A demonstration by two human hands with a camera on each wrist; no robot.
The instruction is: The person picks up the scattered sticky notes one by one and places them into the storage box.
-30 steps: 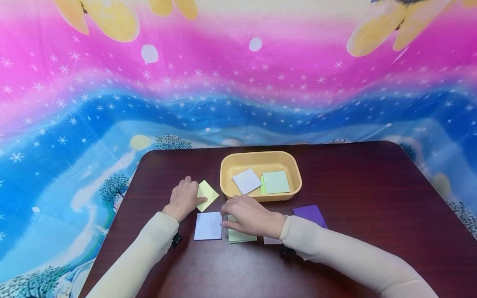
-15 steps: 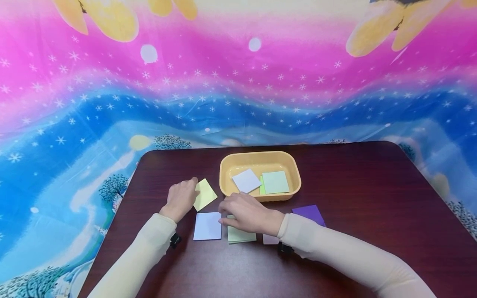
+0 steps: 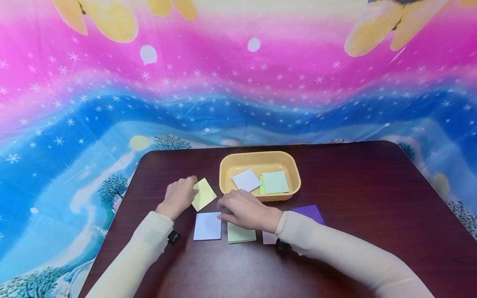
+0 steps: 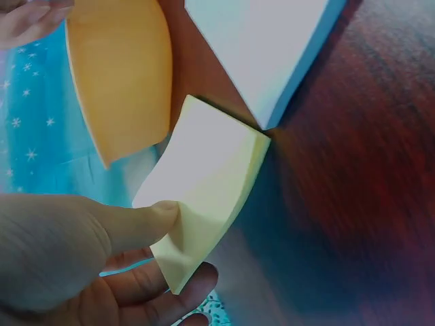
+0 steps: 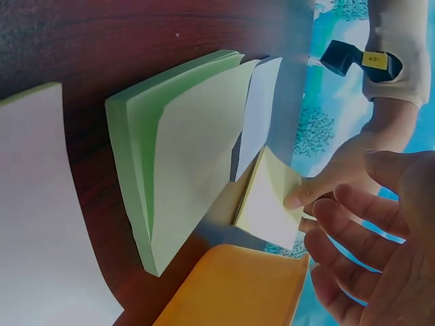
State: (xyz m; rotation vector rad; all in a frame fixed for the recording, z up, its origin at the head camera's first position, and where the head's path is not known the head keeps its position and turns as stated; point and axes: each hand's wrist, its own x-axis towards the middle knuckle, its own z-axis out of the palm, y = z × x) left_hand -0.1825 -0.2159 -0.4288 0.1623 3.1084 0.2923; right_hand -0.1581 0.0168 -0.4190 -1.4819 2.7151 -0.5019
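Note:
My left hand point(image 3: 177, 198) pinches a pale yellow sticky note pad point(image 3: 204, 195) left of the tub. In the left wrist view the thumb lies on top of that pad, with fingers beneath. My right hand point(image 3: 246, 210) hovers over a pale green sticky note pad point(image 3: 241, 236), partly covering it in the head view. Its fingers are loosely bent around nothing, as the right wrist view shows. A light blue sticky note pad point(image 3: 207, 227) lies just left of the green one, whose top sheets point(image 5: 197, 142) lift a little along one edge.
A yellow plastic tub point(image 3: 223, 165) stands behind the hands, holding a whitish pad point(image 3: 246, 180) and a light green pad point(image 3: 275, 182) over a brighter green one. A purple pad point(image 3: 308, 212) and a pale lilac pad point(image 3: 269, 238) are partly hidden by the right arm.
The left hand has drawn slightly leftward with the yellow pad, which has turned a little. The right hand has shifted slightly away from me, uncovering more of the green pad.

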